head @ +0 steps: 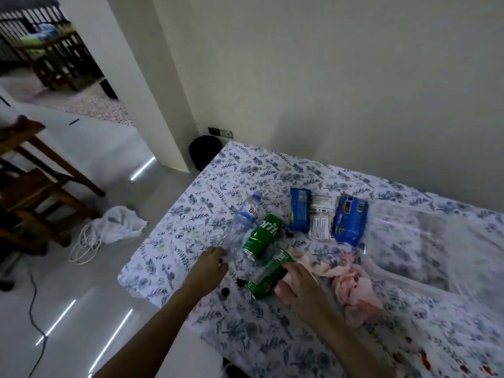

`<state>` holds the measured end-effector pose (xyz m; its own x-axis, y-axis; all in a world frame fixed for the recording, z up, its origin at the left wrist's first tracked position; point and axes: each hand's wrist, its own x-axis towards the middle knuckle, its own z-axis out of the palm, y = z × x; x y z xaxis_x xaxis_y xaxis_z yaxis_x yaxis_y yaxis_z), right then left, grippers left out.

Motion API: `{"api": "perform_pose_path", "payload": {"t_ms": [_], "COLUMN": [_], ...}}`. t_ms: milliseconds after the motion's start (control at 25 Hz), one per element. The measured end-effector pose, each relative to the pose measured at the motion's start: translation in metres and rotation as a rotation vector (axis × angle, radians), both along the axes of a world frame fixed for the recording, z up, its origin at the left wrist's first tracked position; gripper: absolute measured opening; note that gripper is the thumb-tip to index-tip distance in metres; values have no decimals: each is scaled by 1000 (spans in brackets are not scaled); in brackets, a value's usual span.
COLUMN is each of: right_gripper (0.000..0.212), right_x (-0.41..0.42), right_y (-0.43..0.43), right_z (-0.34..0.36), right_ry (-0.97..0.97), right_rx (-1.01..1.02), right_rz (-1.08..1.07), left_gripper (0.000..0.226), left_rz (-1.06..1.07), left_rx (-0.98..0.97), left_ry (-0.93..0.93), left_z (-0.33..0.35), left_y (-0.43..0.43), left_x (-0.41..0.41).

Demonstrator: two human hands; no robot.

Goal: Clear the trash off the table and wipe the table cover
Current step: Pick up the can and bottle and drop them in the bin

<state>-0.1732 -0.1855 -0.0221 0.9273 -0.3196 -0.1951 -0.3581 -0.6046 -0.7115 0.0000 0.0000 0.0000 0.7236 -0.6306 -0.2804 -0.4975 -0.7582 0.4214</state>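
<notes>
Trash fills both hands: the left hand curls its fingers round the base of a clear plastic water bottle with Thai lettering. The right hand grips a green aluminium can, likely to lift both off the blue-floral table cover. Just beyond that can lies a second green can reading "Sprite".

Home: floral table cover, wooden chairs.

Pale walls meet a glossy white floor, with a wooden chair at left.
</notes>
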Motion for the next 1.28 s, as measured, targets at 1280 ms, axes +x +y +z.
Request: {"api": "perform_pose_path", "payload": {"t_ms": [1280], "right_gripper": [71], "right_x": [192], "right_y": [45], "right_z": [-37], "right_ry": [170], "right_rx": [262], "right_rz": [-862], "left_gripper": [68], "left_rz": [193], "left_rx": [-139], "left_ry": [306], "left_z": [-53], "left_y": [-7], "left_x": [180]}}
